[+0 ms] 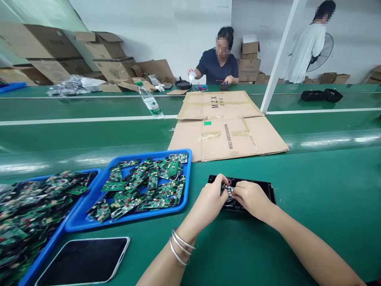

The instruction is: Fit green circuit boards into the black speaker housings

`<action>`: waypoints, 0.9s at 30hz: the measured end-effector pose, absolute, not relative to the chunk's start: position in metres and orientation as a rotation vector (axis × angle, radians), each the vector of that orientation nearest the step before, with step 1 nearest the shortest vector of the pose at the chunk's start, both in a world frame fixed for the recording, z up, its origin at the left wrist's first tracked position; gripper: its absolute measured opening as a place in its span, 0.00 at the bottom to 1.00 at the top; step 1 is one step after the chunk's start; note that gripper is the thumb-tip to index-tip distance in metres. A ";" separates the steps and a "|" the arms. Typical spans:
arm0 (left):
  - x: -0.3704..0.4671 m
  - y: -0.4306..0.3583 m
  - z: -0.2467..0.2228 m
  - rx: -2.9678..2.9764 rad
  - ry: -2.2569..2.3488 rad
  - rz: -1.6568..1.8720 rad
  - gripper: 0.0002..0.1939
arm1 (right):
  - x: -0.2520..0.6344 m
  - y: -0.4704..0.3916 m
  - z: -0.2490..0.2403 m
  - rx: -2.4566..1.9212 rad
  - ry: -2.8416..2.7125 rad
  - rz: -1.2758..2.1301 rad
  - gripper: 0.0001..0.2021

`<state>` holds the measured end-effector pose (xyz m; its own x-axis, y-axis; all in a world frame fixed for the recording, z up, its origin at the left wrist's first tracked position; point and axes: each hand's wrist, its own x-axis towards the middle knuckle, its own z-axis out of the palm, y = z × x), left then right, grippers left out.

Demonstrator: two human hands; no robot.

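Note:
A black rectangular housing (pixel 264 186) lies on the green bench in front of me, with a round speaker (pixel 229 201) partly visible in it. My left hand (pixel 212 198) is closed in a pinch on a small circuit board (pixel 228 190) just above the housing. From the other side, my right hand (pixel 253 198) pinches at the same spot. Its fingertips hide what they grip. A short red wire (pixel 229 182) shows behind the fingers. To the left, a blue tray (pixel 188 186) holds several loose green circuit boards (pixel 153 178).
A second blue tray (pixel 64 220) of boards sits at far left, near a phone (pixel 85 260). Flattened cardboard (pixel 190 139) and a water bottle (pixel 151 102) lie beyond. A co-worker (pixel 218 63) sits opposite. Another person (pixel 306 51) stands behind a white post (pixel 279 55).

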<state>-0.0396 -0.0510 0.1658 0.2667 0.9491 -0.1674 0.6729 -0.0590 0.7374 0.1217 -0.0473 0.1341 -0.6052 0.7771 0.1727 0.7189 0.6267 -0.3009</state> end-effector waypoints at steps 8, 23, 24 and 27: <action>-0.045 -0.053 0.169 1.962 1.245 0.449 0.07 | 0.128 -0.042 0.140 -1.420 -2.316 0.764 0.09; -0.038 -0.064 0.172 1.929 1.252 0.506 0.08 | 0.127 -0.043 0.140 -1.404 -1.991 1.208 0.06; -0.039 -0.063 0.172 1.913 1.251 0.510 0.08 | 0.126 -0.043 0.141 -1.411 -1.983 1.214 0.06; -0.040 -0.060 0.169 1.838 1.241 0.517 0.07 | 0.127 -0.041 0.143 -1.413 -2.000 1.219 0.03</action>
<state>-0.0403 -0.0599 0.1685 0.4254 0.8980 -0.1126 0.5525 -0.1591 0.8182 0.1273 -0.0412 0.1425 -0.4066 0.9007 -0.1530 0.5487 0.1068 -0.8291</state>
